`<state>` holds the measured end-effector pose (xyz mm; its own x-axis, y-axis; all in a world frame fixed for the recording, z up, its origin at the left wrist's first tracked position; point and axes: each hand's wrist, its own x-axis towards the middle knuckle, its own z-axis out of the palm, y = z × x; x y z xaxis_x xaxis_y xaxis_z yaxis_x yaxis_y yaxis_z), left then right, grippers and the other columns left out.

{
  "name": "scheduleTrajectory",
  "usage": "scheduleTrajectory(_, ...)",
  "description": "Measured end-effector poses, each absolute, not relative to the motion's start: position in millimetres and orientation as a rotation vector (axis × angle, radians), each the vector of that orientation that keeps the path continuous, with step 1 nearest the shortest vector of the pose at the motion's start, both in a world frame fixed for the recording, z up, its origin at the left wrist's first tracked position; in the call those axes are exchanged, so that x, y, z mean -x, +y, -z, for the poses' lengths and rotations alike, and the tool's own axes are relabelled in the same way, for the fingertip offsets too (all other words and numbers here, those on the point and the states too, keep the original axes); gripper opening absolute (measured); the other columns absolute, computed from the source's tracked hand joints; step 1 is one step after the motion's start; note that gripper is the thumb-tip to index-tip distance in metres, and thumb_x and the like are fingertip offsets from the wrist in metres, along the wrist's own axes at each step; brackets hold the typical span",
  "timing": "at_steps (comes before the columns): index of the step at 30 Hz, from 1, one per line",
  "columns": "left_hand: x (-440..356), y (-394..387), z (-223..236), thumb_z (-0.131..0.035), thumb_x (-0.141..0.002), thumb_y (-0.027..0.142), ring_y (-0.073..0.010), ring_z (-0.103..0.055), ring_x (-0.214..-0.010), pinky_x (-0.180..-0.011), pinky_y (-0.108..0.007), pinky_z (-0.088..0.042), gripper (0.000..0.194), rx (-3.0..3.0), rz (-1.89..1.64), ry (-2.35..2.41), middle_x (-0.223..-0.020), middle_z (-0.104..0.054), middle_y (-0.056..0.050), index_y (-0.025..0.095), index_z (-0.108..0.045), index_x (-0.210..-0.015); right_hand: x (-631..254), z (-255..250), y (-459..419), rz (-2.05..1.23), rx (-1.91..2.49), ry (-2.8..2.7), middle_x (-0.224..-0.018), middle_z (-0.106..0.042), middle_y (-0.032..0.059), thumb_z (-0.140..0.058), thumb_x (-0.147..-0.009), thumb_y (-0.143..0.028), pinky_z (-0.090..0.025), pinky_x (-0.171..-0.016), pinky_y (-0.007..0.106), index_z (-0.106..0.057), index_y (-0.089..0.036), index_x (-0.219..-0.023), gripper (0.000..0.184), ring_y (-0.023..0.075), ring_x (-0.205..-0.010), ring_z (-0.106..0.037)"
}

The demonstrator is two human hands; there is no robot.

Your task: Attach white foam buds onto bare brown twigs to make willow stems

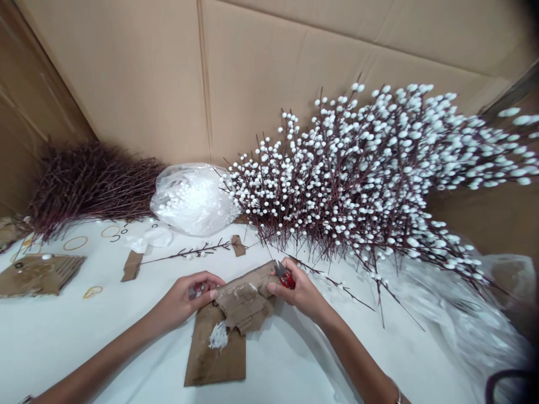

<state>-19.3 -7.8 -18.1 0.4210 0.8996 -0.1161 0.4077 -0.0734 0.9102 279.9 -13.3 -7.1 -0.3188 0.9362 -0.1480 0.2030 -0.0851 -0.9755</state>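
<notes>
My left hand [191, 294] is closed in a pinch over something small and pale at the left edge of a torn cardboard piece [244, 300]. My right hand [295, 289] grips a small red-handled cutter [284, 276] at the cardboard's right end. The torn piece lies on a flat cardboard sheet [213, 359] bearing a dab of white material [219, 336]. A single dark twig [193, 251] lies just beyond my hands.
A big heap of dark branches with white bead buds [370, 168] fills the right. A plastic bag of white beads [193, 197] sits centre-back, bare dark twigs [90, 179] back left. Cardboard scraps [36, 274], rubber bands [76, 242] and clear plastic [463, 320] lie on the white table.
</notes>
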Motion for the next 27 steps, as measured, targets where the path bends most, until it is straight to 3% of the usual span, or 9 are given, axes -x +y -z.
scheduleTrajectory(11,19.3,-8.5,15.4,-0.061,-0.086,0.048,-0.0183,-0.057,-0.077,-0.071,-0.027,-0.045,0.034,-1.683,-0.645,1.178,-0.084,-0.066,-0.004,0.020,-0.073,-0.100,-282.1,4.1,-13.3,-1.467,1.248,-1.528,-0.082,-0.045,-0.0037,-0.074,-0.080,-0.047,-0.027,-0.052,0.024,-0.049,-0.022,-0.090,0.036,0.0080,-0.059,-0.036)
scheduleTrajectory(27,18.0,-11.7,12.4,-0.067,-0.083,0.047,-0.0164,-0.056,-0.076,-0.070,-0.026,-0.045,0.035,-1.608,-0.690,1.201,-0.081,-0.065,-0.004,0.018,-0.073,-0.102,-279.0,-8.0,-15.3,-1.480,1.236,-1.386,-0.076,-0.045,-0.0054,-0.079,-0.073,-0.048,-0.024,-0.046,0.022,-0.049,-0.023,-0.089,0.042,0.0063,-0.053,-0.033)
